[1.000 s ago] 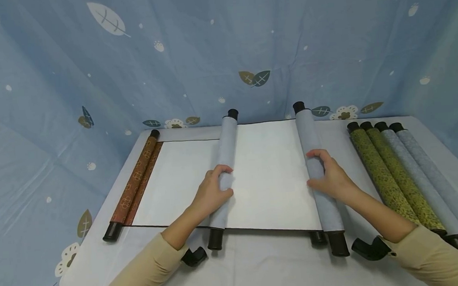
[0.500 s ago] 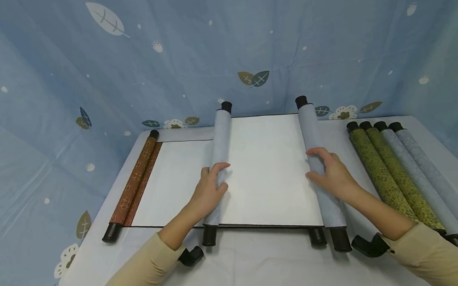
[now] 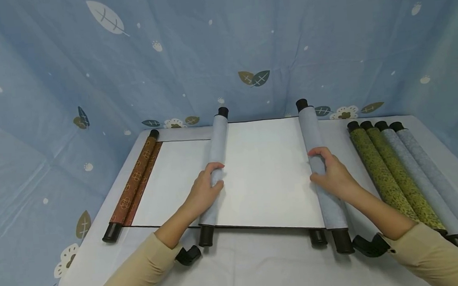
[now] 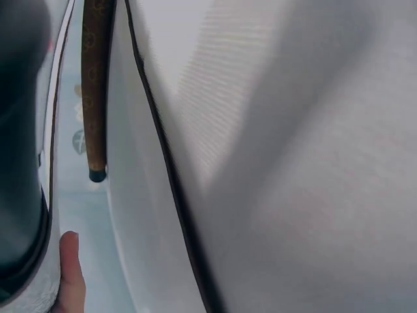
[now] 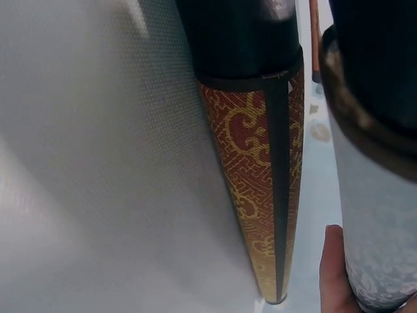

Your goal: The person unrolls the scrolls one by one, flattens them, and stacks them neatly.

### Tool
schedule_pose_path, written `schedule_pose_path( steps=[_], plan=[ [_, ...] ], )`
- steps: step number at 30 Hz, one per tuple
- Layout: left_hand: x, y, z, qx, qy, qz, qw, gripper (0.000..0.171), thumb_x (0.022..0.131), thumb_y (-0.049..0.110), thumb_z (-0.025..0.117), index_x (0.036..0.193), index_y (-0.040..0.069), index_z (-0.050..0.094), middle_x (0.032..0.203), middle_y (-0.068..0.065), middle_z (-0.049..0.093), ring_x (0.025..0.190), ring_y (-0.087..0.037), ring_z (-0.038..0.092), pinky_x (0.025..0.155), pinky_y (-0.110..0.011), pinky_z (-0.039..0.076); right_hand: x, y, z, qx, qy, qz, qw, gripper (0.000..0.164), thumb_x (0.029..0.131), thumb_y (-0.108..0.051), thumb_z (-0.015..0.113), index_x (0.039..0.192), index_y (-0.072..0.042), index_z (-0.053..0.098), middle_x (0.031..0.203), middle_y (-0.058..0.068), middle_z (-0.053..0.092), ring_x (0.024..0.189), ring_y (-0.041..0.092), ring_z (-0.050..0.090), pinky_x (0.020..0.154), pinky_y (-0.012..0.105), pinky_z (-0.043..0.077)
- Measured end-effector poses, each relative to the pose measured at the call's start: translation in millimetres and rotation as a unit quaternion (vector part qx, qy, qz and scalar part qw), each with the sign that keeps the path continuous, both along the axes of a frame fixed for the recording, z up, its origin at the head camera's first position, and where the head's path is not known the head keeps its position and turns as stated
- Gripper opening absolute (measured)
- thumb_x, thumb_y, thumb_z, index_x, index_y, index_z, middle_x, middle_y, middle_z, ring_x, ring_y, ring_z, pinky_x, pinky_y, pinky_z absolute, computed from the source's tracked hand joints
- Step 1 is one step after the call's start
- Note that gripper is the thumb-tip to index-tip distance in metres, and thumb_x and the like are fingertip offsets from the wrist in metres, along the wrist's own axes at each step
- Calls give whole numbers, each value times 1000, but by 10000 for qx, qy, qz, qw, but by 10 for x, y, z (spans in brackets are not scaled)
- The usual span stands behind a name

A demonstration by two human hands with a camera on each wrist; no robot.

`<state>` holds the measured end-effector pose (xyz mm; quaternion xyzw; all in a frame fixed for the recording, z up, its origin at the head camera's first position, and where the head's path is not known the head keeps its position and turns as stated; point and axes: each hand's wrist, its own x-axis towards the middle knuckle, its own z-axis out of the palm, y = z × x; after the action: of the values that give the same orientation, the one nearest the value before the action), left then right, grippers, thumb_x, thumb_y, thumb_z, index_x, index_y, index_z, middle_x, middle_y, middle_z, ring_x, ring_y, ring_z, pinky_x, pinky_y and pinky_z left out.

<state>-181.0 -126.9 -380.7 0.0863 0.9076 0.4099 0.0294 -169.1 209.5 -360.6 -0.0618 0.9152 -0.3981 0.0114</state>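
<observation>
A pale blue hanging scroll with black end knobs is partly unrolled, its white sheet (image 3: 268, 175) spread between two rolls. My left hand (image 3: 201, 189) grips the left roll (image 3: 218, 139), thumb and fingers curled round it. My right hand (image 3: 335, 176) holds the right roll (image 3: 310, 129) the same way. The scroll lies over a brown-orange patterned scroll, also unrolled, whose left roll (image 3: 135, 183) and white sheet (image 3: 168, 181) show at the left. Its red-and-gold right roll (image 5: 251, 182) is seen below in the right wrist view; the head view shows only its black knob (image 3: 318, 237).
At the right, two yellow-green scrolls (image 3: 384, 173) and two blue-grey scrolls (image 3: 424, 175) lie rolled up side by side. A white cloth covers the table (image 3: 260, 268). Behind hangs a blue leaf-print curtain (image 3: 192, 53). Black wrist cameras (image 3: 371, 244) sit below my wrists.
My left hand has moved left with its roll, and the white sheet between the rolls is wider. The right roll has shifted slightly right. The scroll rose a little, then came down.
</observation>
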Motion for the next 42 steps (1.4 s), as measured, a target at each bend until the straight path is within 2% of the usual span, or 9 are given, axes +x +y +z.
schedule_pose_path(
  steps=[7, 10, 13, 17, 21, 25, 29, 37, 42],
  plan=[
    [-20, -43, -19, 153, 22, 10, 9999, 40, 92, 10, 49, 131, 18, 48, 127, -21, 43, 111, -31, 45, 91, -48, 39, -12, 56, -31, -354, 31, 240, 9991, 55, 86, 3, 53, 138, -1, 33, 146, 29, 29, 136, 46, 22, 98, 61, 27],
    [-18, -53, -15, 185, -60, 34, 9998, 40, 93, 11, 48, 132, 19, 49, 128, -22, 40, 111, -33, 45, 91, -48, 39, -15, 77, -33, -361, -35, 222, 9991, 56, 87, 1, 53, 139, -3, 33, 147, 28, 27, 134, 46, 24, 95, 59, 30],
    [-14, -60, -7, 133, -45, 99, 9999, 41, 92, 13, 56, 131, 19, 50, 127, -23, 41, 111, -34, 46, 90, -49, 41, -15, 91, -31, -269, -193, 104, 9994, 61, 87, -8, 61, 140, -6, 32, 148, 27, 27, 130, 47, 30, 90, 58, 35],
    [-14, -64, -9, 125, -122, 281, 9995, 52, 82, 21, 74, 128, 20, 52, 125, -22, 42, 110, -36, 47, 89, -52, 40, -23, 93, -45, -199, -345, -6, 9992, 78, 79, -23, 77, 140, -7, 32, 148, 25, 27, 127, 48, 33, 90, 59, 35],
    [-18, -64, -24, 108, -323, 399, 9986, 61, 74, 23, 82, 127, 22, 52, 126, -20, 41, 109, -35, 47, 88, -52, 40, -26, 88, -65, -198, -304, 27, 9993, 86, 72, -24, 83, 139, -4, 32, 148, 25, 28, 130, 48, 30, 94, 61, 32],
    [-18, -67, -11, 88, -284, 414, 9987, 57, 76, 16, 78, 126, 21, 51, 126, -20, 42, 107, -35, 47, 86, -51, 41, -19, 89, -55, -240, -229, 41, 9994, 81, 74, -15, 81, 137, -3, 31, 148, 26, 26, 131, 49, 27, 95, 62, 29],
    [-16, -85, 15, 31, -38, 356, 9994, 52, 78, 6, 67, 126, 17, 49, 125, -20, 44, 108, -33, 47, 88, -49, 41, -15, 89, -32, -304, -245, -15, 9992, 76, 77, -7, 75, 138, -2, 29, 148, 28, 24, 131, 51, 25, 95, 64, 28],
    [7, -119, 8, 61, 137, 169, 9997, 48, 83, 4, 55, 129, 13, 46, 126, -22, 43, 115, -33, 43, 95, -51, 37, -8, 127, -22, -455, -254, 44, 9986, 66, 83, 3, 60, 140, -2, 27, 149, 29, 19, 134, 49, 20, 95, 64, 28],
    [26, -126, 13, -94, 32, 112, 9999, 48, 89, 5, 52, 135, 15, 46, 126, -26, 39, 106, -35, 47, 83, -47, 44, 0, 145, -22, -460, -193, 201, 9986, 58, 86, 4, 55, 139, 0, 33, 146, 31, 24, 134, 48, 22, 95, 64, 29]
  ],
)
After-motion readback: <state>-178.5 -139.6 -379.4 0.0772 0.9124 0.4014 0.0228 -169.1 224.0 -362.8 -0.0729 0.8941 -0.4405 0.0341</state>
